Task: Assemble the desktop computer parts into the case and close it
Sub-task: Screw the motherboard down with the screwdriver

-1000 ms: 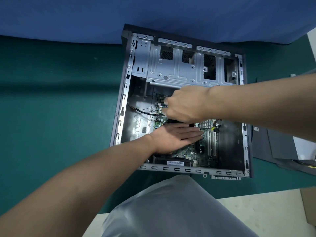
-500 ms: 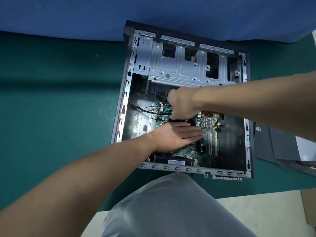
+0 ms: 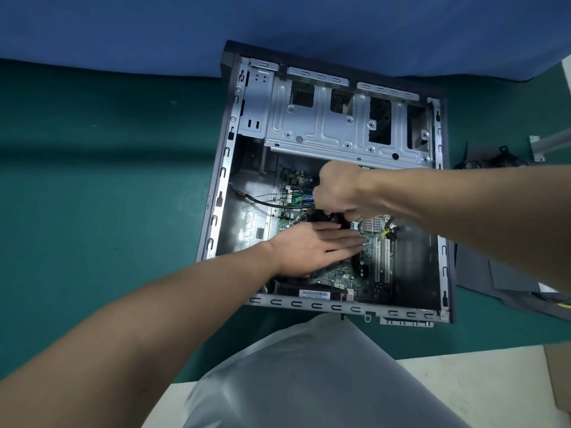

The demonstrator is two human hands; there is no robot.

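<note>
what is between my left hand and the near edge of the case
In the head view, green circuit board and a black part with a white barcode label lie between the left hand and the near rim of the case.

One case (image 3: 216, 211) sits on one green worktop (image 3: 108, 180), with one blue cloth (image 3: 154, 26) behind it. In the case are one motherboard (image 3: 340, 276), one drive cage (image 3: 324, 131), one finned heatsink (image 3: 372, 223), two white slots (image 3: 377, 261), one barcode label (image 3: 314, 294) and one black cable (image 3: 262, 202). There are two hands, the left hand (image 3: 312, 245) and the right hand (image 3: 336, 189). The right hand grips one tool (image 3: 318, 206), which is mostly hidden. Right of the case lie one metal bracket (image 3: 547, 142) and one black part (image 3: 494, 159). Dark panels (image 3: 482, 273) lie there too, but their number cannot be told.
</note>
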